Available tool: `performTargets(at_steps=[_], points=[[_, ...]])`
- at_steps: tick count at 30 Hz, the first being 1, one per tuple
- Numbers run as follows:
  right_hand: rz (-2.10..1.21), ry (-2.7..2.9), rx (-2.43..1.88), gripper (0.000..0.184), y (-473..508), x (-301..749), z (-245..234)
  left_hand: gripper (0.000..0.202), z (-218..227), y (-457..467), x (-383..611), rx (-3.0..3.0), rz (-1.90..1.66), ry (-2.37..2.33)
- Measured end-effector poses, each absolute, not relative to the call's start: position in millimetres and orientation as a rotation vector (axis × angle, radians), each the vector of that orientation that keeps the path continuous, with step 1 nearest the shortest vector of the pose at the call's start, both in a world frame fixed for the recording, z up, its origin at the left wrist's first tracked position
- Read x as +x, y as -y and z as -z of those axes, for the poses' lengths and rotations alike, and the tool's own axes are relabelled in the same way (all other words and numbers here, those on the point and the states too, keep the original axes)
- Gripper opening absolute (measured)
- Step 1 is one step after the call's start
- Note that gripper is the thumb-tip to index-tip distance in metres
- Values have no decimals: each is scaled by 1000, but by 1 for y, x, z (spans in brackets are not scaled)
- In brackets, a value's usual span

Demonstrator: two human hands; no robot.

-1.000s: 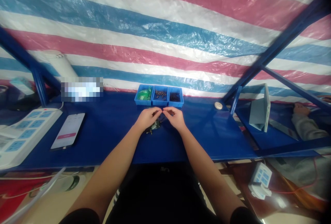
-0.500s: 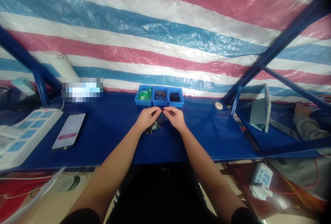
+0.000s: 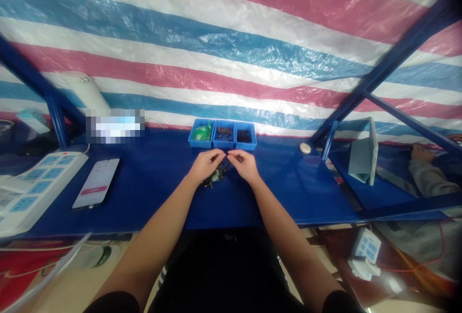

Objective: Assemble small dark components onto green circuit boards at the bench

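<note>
My left hand (image 3: 207, 164) and my right hand (image 3: 243, 163) meet fingertip to fingertip over the blue table (image 3: 151, 183). The fingers of both are pinched together, and whatever they hold is too small to make out. Below and between them lies a small pile of dark and greenish pieces (image 3: 215, 176), partly covered by my left hand. Just beyond my hands stand three blue bins in a row: the left bin (image 3: 193, 144) with a green plastic bag (image 3: 202, 133), the middle one with small brass-and-dark parts (image 3: 224, 133), the right one with thin black parts (image 3: 244, 136).
A phone (image 3: 96, 183) and a large white power strip (image 3: 46, 183) lie at the left. A round pale object (image 3: 305, 148) sits to the right, near the blue frame post (image 3: 329, 140). Past it stand a tablet (image 3: 373, 151) and another person's grey sleeve (image 3: 429, 176).
Almost nothing differs. Both hands stay pinched in the same place, with only a slight shift of the fingers.
</note>
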State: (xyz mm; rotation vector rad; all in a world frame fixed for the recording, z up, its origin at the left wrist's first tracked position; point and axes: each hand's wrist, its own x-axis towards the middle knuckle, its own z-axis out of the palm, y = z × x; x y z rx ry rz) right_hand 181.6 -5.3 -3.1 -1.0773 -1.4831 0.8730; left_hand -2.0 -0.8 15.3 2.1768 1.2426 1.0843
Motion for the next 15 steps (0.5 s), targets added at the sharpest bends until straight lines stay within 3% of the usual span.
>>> performTargets(at_steps=[15], points=[[-895,1497,-1077,28,6,181,2,30,-12,-1,-2,2116,-1063,-1279]])
